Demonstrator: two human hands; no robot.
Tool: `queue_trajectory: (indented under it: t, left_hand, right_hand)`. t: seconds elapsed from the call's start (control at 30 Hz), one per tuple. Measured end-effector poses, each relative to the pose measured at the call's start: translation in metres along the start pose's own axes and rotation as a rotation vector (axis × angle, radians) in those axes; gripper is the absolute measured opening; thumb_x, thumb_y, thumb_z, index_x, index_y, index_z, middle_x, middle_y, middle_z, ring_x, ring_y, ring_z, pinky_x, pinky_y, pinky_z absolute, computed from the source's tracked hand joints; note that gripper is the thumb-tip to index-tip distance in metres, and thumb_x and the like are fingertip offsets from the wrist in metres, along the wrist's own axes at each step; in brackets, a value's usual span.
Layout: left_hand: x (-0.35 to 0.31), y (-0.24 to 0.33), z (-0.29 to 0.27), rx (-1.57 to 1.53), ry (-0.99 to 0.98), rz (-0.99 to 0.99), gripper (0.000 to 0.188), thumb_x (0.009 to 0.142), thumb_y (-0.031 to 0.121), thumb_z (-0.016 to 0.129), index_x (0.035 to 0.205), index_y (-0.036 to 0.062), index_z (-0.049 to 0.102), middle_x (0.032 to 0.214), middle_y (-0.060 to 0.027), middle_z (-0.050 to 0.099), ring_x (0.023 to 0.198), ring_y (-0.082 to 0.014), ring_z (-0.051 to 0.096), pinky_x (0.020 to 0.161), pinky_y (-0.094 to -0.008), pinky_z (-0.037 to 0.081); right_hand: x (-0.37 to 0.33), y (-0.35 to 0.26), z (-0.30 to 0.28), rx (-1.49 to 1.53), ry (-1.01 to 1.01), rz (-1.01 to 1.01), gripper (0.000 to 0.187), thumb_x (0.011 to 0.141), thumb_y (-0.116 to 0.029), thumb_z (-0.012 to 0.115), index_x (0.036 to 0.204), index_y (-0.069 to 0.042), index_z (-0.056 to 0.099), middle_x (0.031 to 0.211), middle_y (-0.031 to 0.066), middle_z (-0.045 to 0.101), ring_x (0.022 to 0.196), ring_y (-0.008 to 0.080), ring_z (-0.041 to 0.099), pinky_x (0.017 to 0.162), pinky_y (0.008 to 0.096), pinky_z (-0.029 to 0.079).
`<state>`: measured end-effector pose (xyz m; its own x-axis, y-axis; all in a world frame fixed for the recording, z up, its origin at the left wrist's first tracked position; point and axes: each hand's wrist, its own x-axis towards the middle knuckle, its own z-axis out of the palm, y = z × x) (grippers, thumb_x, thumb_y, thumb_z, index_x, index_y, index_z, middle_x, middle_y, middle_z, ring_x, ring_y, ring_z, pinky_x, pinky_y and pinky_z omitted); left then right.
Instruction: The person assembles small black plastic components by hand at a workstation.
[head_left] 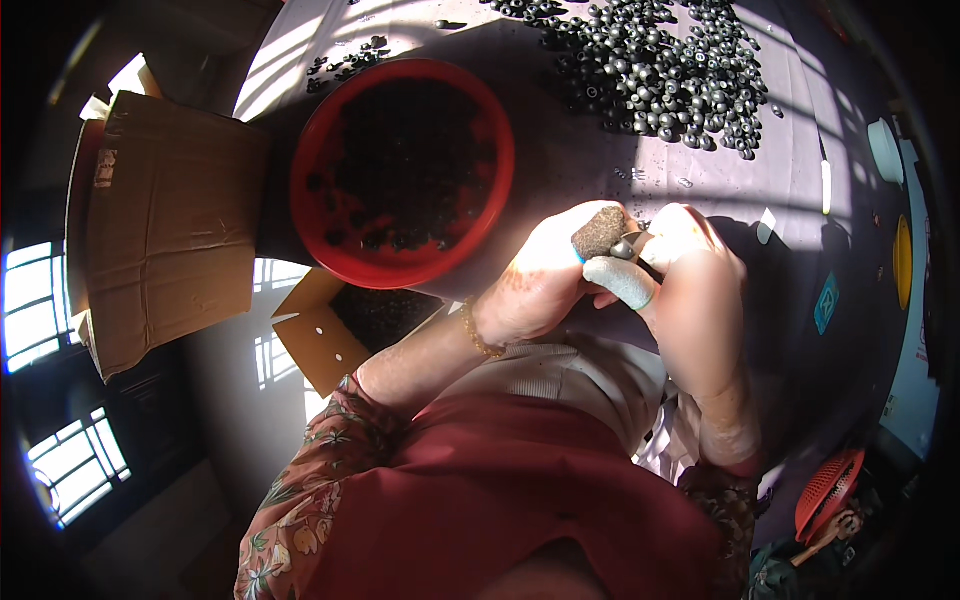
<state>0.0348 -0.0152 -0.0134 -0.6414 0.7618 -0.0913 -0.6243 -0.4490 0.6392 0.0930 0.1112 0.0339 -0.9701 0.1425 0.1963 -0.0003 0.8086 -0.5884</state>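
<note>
My left hand (540, 265), with a worn brown cover on its thumb, pinches a small grey round bead (623, 249). Close against it on the right is my right hand (697, 285), its fingers curled and a pale cover on the thumb. That thumb lies just below the bead. A thin edge shows between the right fingers, but what they hold is too hidden to name. Beyond both hands, a large pile of similar grey beads (660, 75) with holes lies on the cloth-covered table (560, 165).
A red basin (308, 225) holding dark pieces stands left of my hands. Farther left is a tall cardboard box (180, 200); an open carton (305, 335) sits below the basin. Small dark bits (350, 65) lie behind it. A red basket (828, 495) is at lower right.
</note>
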Motion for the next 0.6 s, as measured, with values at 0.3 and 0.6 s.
queue_trajectory:
  t: [0.3, 0.6]
  left_hand:
    - [-0.0024, 0.0034, -0.0017, 0.066, 0.035, -0.027, 0.019, 0.09, 0.02, 0.051, 0.092, 0.0018, 0.056, 0.079, -0.0035, 0.054, 0.059, -0.0079, 0.045, 0.049, -0.0208, 0.035]
    - [-0.005, 0.0009, -0.0016, 0.001, -0.021, 0.008, 0.02, 0.088, 0.021, 0.053, 0.091, 0.0012, 0.055, 0.077, -0.0032, 0.054, 0.058, -0.0069, 0.045, 0.047, -0.0194, 0.033]
  right_hand:
    - [0.0026, -0.0012, -0.0035, -0.049, 0.0, -0.057, 0.036, 0.071, -0.042, 0.07, 0.066, -0.007, 0.061, 0.066, 0.0063, 0.053, 0.059, 0.0237, 0.055, 0.053, 0.0339, 0.045]
    - [0.0014, 0.0001, -0.0036, -0.076, 0.004, -0.15, 0.035, 0.07, -0.037, 0.072, 0.072, -0.006, 0.056, 0.064, 0.0065, 0.053, 0.054, 0.0237, 0.057, 0.049, 0.0338, 0.046]
